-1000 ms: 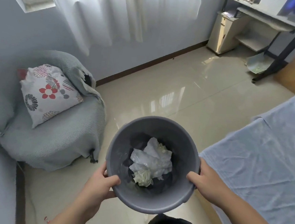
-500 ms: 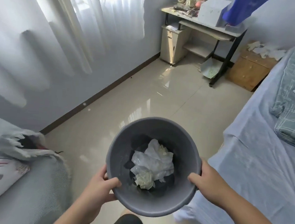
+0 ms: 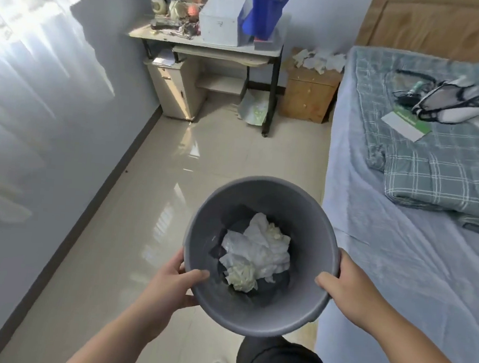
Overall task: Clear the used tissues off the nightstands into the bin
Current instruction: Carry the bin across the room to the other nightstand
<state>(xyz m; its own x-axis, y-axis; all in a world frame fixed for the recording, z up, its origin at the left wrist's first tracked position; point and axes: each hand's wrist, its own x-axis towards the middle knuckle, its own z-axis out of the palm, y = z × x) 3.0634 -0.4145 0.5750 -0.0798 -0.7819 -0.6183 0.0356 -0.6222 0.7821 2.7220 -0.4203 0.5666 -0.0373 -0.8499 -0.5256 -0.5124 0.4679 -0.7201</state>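
Note:
I carry a round grey bin (image 3: 263,191) in front of me above the floor. My left hand (image 3: 171,280) grips its near left rim, thumb inside. My right hand (image 3: 345,284) grips the near right rim the same way. Crumpled white and yellowish tissues (image 3: 257,253) lie at the bottom of the bin. Far ahead a wooden nightstand (image 3: 308,96) stands beside the bed's head, with several crumpled white tissues (image 3: 319,60) on its top.
A bed (image 3: 399,251) with a blue sheet and a folded checked blanket fills the right side. A cluttered desk (image 3: 206,42) and a small white cabinet (image 3: 175,86) stand at the far wall. Curtained wall on the left; tiled floor runs between wall and bed.
The view has swung to the right from the armchair towards the desk and the wooden nightstand, which is now closer. Both hands keep the same hold on the bin.

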